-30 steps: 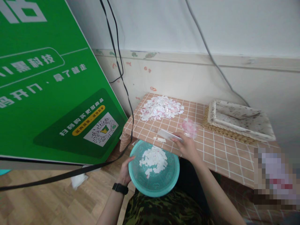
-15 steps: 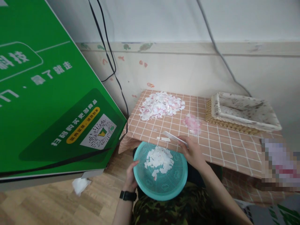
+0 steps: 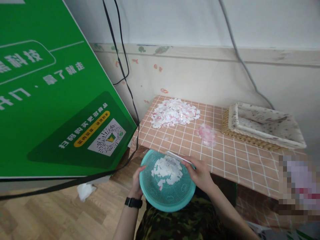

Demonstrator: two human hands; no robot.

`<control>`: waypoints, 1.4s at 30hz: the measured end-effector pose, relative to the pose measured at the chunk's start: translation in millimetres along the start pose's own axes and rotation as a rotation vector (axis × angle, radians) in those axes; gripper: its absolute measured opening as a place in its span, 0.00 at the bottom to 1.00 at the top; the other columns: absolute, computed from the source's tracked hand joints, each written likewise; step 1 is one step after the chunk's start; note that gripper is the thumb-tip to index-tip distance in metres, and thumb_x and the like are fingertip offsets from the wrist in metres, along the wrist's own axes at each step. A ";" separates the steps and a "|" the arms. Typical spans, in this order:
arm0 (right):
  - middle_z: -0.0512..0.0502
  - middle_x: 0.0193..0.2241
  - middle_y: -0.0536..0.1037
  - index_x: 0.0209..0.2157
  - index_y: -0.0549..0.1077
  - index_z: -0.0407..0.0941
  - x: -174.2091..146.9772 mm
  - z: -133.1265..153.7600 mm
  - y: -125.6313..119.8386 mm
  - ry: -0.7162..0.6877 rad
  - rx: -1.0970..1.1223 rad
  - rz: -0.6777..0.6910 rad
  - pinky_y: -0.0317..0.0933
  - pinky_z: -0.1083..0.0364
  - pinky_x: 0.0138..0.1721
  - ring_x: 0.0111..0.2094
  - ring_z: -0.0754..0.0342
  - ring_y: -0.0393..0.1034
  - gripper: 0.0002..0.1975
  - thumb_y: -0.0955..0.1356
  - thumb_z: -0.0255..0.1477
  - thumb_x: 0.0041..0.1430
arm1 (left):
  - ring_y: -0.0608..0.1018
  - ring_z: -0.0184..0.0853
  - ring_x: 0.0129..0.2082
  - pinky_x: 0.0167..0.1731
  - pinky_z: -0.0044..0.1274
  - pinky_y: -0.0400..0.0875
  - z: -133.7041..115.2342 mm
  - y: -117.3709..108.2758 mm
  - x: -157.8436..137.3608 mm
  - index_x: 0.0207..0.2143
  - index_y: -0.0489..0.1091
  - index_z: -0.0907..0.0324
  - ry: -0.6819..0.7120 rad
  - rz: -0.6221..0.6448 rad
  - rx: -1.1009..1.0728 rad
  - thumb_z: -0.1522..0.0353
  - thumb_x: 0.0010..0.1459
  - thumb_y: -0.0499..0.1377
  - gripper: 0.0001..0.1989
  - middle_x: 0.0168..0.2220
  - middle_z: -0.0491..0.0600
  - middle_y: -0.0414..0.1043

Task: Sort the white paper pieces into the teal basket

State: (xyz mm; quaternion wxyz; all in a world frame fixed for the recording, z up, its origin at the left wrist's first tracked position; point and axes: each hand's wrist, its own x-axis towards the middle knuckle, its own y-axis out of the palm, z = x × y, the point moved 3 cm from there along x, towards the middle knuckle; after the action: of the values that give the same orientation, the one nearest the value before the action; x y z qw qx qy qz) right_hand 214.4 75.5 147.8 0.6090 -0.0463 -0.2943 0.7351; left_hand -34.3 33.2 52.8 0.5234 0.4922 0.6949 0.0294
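Note:
My left hand (image 3: 137, 181) grips the left rim of a round teal plastic strainer basket (image 3: 172, 201) held at the table's front edge. White paper scraps (image 3: 167, 170) lie heaped inside it. In my right hand (image 3: 198, 171) is a thin, flat white strip (image 3: 178, 156), pinched between thumb and fingers; its exact kind is unclear. The strip hovers above the basket's far rim, along the table edge. Further back on the checked tablecloth (image 3: 172, 141) lies a large pile of white and pinkish paper scraps (image 3: 175, 113), with a smaller pink heap (image 3: 207, 135) to its right.
A wicker basket with a cloth lining (image 3: 262, 128) stands at the table's right. A large green cabinet panel (image 3: 62, 100) fills the left side, with black cables (image 3: 122, 66) hanging beside it. A crumpled white item (image 3: 85, 192) lies on the wooden floor.
My right hand has drawn the white strip toward me to the table edge. The few scraps beside it have left the tabletop. My left hand still holds the basket.

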 end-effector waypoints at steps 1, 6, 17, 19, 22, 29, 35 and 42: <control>0.49 0.42 0.77 0.47 0.71 0.54 0.1 -1.5 0.5 -0.016 0.004 -0.028 0.69 0.52 0.40 0.41 0.50 0.73 0.15 0.63 0.26 0.59 | 0.78 0.40 0.25 0.32 0.30 0.71 0.2 -1.1 0.8 0.27 0.76 0.66 0.005 0.004 -0.006 0.68 0.47 0.59 0.09 0.24 0.54 0.78; 0.50 0.49 0.72 0.52 0.67 0.53 17.4 0.1 25.3 -0.210 -0.069 -0.003 0.65 0.48 0.49 0.49 0.50 0.68 0.20 0.61 0.23 0.58 | 0.77 0.39 0.23 0.32 0.29 0.70 0.2 -2.3 0.7 0.25 0.75 0.66 0.025 0.013 -0.014 0.69 0.46 0.60 0.08 0.23 0.53 0.77; 0.43 0.53 0.69 0.55 0.63 0.42 62.4 0.9 74.9 -0.299 -0.469 -0.037 0.60 0.50 0.53 0.52 0.50 0.64 0.25 0.60 0.20 0.55 | 0.77 0.39 0.23 0.31 0.29 0.70 9.3 -11.4 5.7 0.22 0.76 0.63 0.043 -0.063 -0.002 0.69 0.41 0.62 0.05 0.22 0.51 0.77; 0.43 0.51 0.70 0.55 0.63 0.42 62.4 -10.8 55.7 -0.265 -0.511 -0.131 0.61 0.51 0.51 0.50 0.50 0.66 0.26 0.61 0.19 0.54 | 0.77 0.41 0.24 0.31 0.31 0.70 12.9 -13.7 6.8 0.22 0.76 0.63 0.049 -0.078 -0.012 0.67 0.40 0.62 0.07 0.22 0.51 0.77; 0.45 0.49 0.73 0.54 0.64 0.44 58.0 -30.8 24.1 -0.177 -0.585 -0.287 0.66 0.54 0.43 0.45 0.52 0.71 0.24 0.61 0.20 0.55 | 0.77 0.42 0.26 0.33 0.32 0.70 18.6 -14.9 8.9 0.24 0.76 0.63 0.028 -0.063 -0.028 0.66 0.41 0.61 0.09 0.24 0.53 0.78; 0.43 0.37 0.79 0.48 0.71 0.45 34.6 -53.1 -27.5 0.034 -0.714 -0.535 0.64 0.55 0.30 0.31 0.51 0.74 0.17 0.61 0.26 0.59 | 0.78 0.43 0.29 0.36 0.34 0.70 30.2 -22.1 22.5 0.27 0.77 0.64 -0.012 0.004 -0.041 0.67 0.44 0.61 0.10 0.27 0.55 0.78; 0.43 0.24 0.78 0.45 0.74 0.44 31.2 -39.4 -39.0 0.294 -0.608 -0.705 0.58 0.56 0.25 0.22 0.52 0.70 0.18 0.61 0.36 0.59 | 0.78 0.43 0.29 0.37 0.35 0.70 42.6 -34.1 38.7 0.29 0.77 0.65 -0.021 -0.039 -0.019 0.67 0.41 0.63 0.11 0.28 0.54 0.79; 0.44 0.23 0.76 0.43 0.75 0.44 61.6 -37.9 -11.5 0.238 -0.439 -0.570 0.58 0.56 0.26 0.23 0.52 0.69 0.19 0.60 0.37 0.60 | 0.78 0.41 0.27 0.35 0.33 0.70 42.6 -30.4 42.0 0.26 0.77 0.64 0.003 -0.086 0.005 0.67 0.40 0.63 0.10 0.25 0.52 0.78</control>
State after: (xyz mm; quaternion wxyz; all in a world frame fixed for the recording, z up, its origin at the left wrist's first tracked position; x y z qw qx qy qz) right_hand 224.9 147.6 140.1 0.7945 -0.1769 -0.3731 0.4453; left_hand -20.5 27.4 -12.7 0.5220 0.4631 0.7163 0.0060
